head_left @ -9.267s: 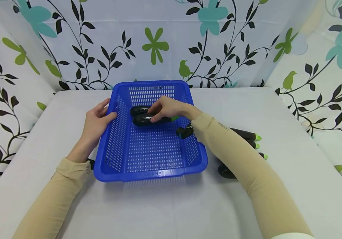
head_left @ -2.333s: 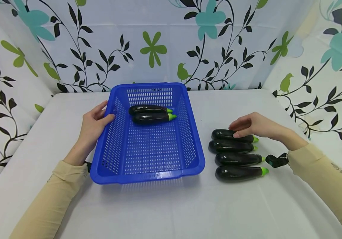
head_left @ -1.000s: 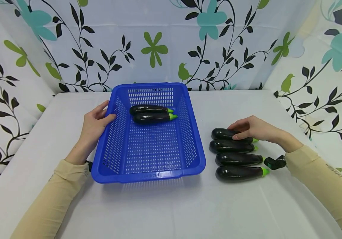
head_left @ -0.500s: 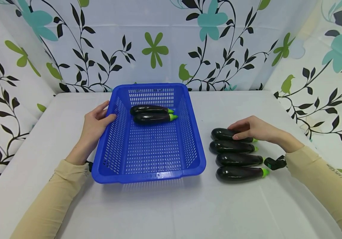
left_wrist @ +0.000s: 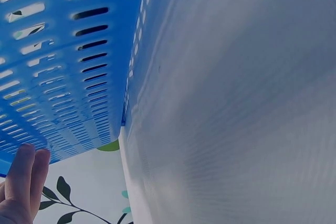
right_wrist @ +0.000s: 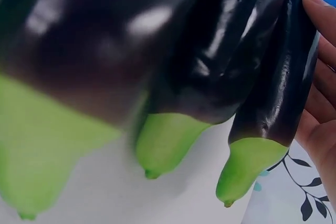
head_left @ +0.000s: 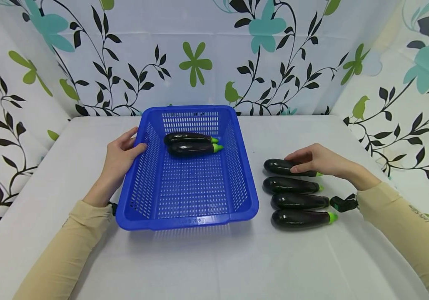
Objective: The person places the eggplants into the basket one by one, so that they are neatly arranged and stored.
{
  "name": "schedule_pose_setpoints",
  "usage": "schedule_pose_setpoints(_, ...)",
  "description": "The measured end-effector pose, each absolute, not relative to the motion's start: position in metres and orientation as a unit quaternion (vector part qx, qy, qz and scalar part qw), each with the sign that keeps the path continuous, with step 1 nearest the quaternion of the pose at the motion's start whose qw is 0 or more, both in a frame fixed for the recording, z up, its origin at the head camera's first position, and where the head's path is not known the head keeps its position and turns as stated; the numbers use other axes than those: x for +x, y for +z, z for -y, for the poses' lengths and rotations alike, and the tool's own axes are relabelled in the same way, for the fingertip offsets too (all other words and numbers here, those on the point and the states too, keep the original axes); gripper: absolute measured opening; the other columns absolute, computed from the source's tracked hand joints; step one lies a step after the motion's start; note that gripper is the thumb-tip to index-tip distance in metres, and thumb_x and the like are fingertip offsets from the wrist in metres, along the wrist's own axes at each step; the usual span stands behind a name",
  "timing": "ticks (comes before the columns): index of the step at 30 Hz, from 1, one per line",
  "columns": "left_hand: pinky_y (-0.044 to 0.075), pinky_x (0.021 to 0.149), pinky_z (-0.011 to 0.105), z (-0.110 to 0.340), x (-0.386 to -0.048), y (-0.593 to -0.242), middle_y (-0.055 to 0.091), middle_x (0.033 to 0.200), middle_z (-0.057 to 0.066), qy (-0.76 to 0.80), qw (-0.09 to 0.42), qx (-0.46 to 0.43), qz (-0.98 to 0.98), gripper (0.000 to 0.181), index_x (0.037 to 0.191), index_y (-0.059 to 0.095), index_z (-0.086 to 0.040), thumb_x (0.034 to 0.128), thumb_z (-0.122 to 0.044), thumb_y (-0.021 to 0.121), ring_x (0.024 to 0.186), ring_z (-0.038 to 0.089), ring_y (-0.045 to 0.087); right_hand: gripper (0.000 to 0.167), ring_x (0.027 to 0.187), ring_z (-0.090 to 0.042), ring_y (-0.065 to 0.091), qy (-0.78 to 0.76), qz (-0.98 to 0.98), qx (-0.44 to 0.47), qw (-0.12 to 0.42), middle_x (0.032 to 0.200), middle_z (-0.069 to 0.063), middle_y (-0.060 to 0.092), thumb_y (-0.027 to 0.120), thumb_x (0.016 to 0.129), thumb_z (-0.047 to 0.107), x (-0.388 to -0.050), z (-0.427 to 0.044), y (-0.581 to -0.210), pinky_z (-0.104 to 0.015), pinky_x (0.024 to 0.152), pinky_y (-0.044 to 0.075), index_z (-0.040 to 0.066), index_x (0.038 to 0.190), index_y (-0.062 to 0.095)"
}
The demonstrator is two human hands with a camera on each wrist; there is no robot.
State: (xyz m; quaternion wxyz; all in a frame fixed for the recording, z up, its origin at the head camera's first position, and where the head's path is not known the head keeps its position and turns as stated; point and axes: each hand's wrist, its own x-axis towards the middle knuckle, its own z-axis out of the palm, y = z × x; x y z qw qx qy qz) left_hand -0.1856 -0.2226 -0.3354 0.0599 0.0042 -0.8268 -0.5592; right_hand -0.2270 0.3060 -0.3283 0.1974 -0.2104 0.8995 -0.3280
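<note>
My left hand (head_left: pixel 118 157) grips the left rim of a blue perforated plastic basket (head_left: pixel 195 187), thumb over the rim. The left wrist view shows fingers (left_wrist: pixel 23 174) against the basket's outer wall. Inside the basket, two dark eggplants with green tips, one farther (head_left: pixel 184 138) and one nearer (head_left: pixel 190 149), lie side by side toward the back. Right of the basket, my right hand (head_left: pixel 323 160) holds the farthest eggplant (head_left: pixel 275 166) of a column, thumb on the near side. Its green end partly shows below the hand; the right wrist view shows this eggplant (right_wrist: pixel 278 72) against the fingers.
Three more eggplants, the upper (head_left: pixel 289 185), the middle (head_left: pixel 298 201) and the lower (head_left: pixel 300 219), lie in a column nearer the person. A white cloth (head_left: pixel 199 266) covers the table. Patterned curtains (head_left: pixel 199 25) stand behind and at both sides.
Earlier my right hand was in the basket on the nearer eggplant; it then moved right to the column. Just now the held eggplant has shifted slightly away from its neighbour. The left hand stays put.
</note>
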Motion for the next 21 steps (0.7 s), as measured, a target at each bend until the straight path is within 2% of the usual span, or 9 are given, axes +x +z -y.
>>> schedule_pose_setpoints(13,0.052,0.079,0.009,0.224,-0.187,-0.337,0.052,0.147,0.02,-0.546,0.062,0.008,0.835,0.066,0.158,0.03,-0.012,0.1001,-0.027,0.057,0.112,0.014,0.061,0.045,0.113,-0.02,0.063,-0.315,-0.903,-0.226,0.185,0.128,-0.008,0.068,0.072,0.092,0.028,-0.232,-0.295,-0.312,-0.025,0.092,0.051,0.011,0.133,0.065)
schedule_pose_setpoints(21,0.052,0.079,0.009,0.224,-0.187,-0.337,0.052,0.147,0.02,-0.549,0.063,0.005,0.833,0.066,0.158,0.03,-0.012,0.1001,-0.027,0.057,0.109,0.01,0.06,0.042,0.109,-0.019,0.063,-0.318,-0.905,-0.224,0.17,0.128,-0.007,0.068,0.071,0.093,0.024,-0.233,-0.286,-0.299,-0.035,0.092,0.049,0.012,0.133,0.065)
